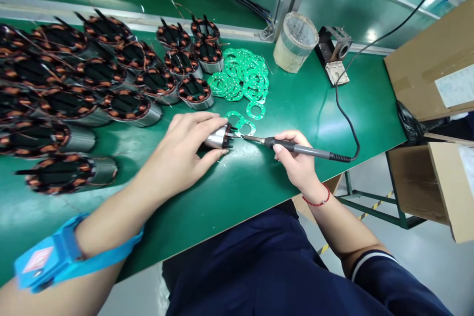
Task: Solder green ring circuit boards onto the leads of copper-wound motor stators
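Observation:
My left hand (194,145) is wrapped round a motor stator (217,138) that lies on its side, its wound end facing right. In my right hand (294,155) is a soldering iron (307,150), gripped like a pen. The iron's tip points left and reaches the stator's end; whether it touches a pin or wire there, I cannot tell. Just behind the tip lie a few loose green ring-shaped circuit boards (255,110). A larger heap of the same boards (244,74) sits farther back.
Many upright stators (128,106) crowd the left of the green bench (177,227). A whitish tub (296,42) and a soldering iron stand (335,52) with a sponge stand at the back. The iron's cable (344,113) loops on the right, near cardboard boxes (433,59).

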Demonstrator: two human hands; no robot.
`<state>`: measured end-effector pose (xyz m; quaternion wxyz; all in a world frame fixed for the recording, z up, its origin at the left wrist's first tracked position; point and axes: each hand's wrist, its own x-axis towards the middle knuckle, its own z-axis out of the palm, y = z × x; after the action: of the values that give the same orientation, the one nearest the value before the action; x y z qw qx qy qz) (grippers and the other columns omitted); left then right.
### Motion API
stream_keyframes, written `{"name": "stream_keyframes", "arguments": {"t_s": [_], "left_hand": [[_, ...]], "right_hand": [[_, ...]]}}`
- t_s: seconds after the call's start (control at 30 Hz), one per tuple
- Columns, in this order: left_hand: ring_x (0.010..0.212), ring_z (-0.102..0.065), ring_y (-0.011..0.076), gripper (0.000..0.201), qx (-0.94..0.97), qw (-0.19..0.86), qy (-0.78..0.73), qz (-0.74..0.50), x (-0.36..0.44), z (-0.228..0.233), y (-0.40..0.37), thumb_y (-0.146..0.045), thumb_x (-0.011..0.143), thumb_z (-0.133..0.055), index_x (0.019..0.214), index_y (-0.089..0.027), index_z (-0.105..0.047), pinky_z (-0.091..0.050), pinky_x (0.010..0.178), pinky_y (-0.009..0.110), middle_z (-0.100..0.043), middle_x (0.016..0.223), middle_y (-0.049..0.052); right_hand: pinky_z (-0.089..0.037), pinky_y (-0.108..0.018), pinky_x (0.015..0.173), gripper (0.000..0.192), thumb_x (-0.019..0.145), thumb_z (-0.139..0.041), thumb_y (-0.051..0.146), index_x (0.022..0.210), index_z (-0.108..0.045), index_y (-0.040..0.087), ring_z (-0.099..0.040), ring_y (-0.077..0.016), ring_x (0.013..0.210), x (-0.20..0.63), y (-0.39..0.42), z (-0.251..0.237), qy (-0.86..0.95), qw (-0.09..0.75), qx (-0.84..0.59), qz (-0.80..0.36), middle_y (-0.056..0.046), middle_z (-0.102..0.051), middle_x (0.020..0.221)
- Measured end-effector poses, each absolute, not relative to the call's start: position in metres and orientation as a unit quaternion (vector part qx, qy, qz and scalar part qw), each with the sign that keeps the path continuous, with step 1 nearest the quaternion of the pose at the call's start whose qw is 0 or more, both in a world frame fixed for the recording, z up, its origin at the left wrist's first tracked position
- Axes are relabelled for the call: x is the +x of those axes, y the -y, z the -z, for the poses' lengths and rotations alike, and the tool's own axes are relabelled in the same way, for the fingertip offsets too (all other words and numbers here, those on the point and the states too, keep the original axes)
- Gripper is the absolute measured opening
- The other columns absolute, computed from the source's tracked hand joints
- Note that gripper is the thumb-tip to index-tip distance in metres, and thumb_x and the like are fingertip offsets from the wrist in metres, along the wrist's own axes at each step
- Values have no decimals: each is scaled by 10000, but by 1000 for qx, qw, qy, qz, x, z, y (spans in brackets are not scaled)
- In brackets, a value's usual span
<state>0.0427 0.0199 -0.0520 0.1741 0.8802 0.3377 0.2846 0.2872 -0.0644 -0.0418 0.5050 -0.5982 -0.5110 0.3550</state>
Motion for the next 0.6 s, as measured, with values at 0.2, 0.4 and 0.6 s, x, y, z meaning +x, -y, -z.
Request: {"name": "stream_keyframes", "arguments": {"t_s": [0.2, 0.4, 0.6], "left_hand": [[1218, -601, 353, 452, 880, 173, -338, -285, 43, 50, -19, -315, 998, -560, 1446, -304, -504, -517, 1033, 549, -618, 1332, 120], [1220, -598, 354, 432, 880, 174, -347, -273, 43, 49, -20, -312, 996, -557, 1426, -316, -508, -518, 1035, 573, -615, 1323, 116], [1212, -603, 354, 407, 881, 170, -350, -269, 44, 49, -20, -329, 998, -547, 1404, -307, -518, -526, 1035, 582, -614, 1315, 116]], "right_hand": [[-560, -337, 755, 167, 896, -678, 376, 983, -636, 241, -690, -154, 795, 287, 63, 40, 503, 506, -601, -362, 2, -704, 865], [-558, -339, 770, 159, 890, -694, 362, 983, -650, 241, -694, -160, 825, 286, 64, 40, 499, 511, -603, -355, -2, -716, 876], [-571, -347, 779, 170, 910, -693, 388, 991, -653, 243, -704, -164, 831, 288, 65, 43, 514, 507, -602, -342, -3, -726, 884]]}}
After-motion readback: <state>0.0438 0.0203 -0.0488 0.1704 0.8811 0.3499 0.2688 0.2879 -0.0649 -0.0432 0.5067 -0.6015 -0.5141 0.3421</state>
